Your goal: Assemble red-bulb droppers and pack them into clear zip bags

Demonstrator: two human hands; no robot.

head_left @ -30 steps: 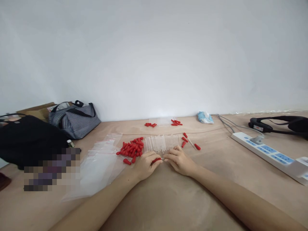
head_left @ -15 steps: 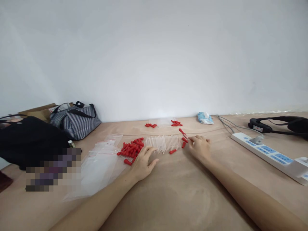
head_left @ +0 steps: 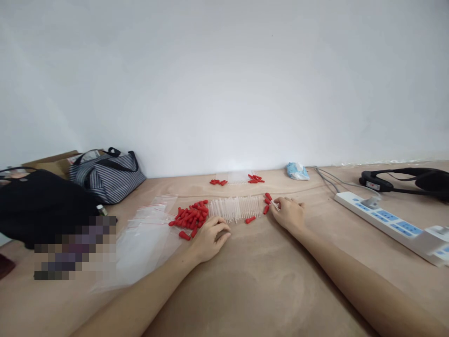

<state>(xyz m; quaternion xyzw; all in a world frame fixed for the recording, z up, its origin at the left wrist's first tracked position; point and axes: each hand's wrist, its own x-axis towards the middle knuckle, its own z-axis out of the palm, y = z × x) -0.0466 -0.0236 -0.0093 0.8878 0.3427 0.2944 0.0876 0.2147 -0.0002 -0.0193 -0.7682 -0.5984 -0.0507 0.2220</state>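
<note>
My right hand (head_left: pixel 289 213) pinches a dropper with a thin clear tube (head_left: pixel 275 205) and a red rubber bulb (head_left: pixel 268 196) at its far end. More red bulbs lie just left of those fingertips. My left hand (head_left: pixel 209 238) rests on the table, fingers apart and slightly curled, holding nothing. Beside it is a pile of red rubber bulbs (head_left: pixel 191 216). Between my hands stretches a row of clear thin tubes (head_left: pixel 236 208), with a single red bulb (head_left: pixel 250 219) at its near edge.
Clear zip bags (head_left: pixel 140 248) lie at left, near a striped bag (head_left: pixel 108 178) and a black bag (head_left: pixel 42 206). Toward the wall sits a clear bag (head_left: pixel 238 177) flanked by red bulbs. A blue-white packet (head_left: pixel 297 171), power strip (head_left: pixel 386 220) and black headset (head_left: pixel 403 181) are at right.
The dropper in my right hand has come nearer to me, its red bulb now close beside the loose bulbs. My left hand stays almost in place.
</note>
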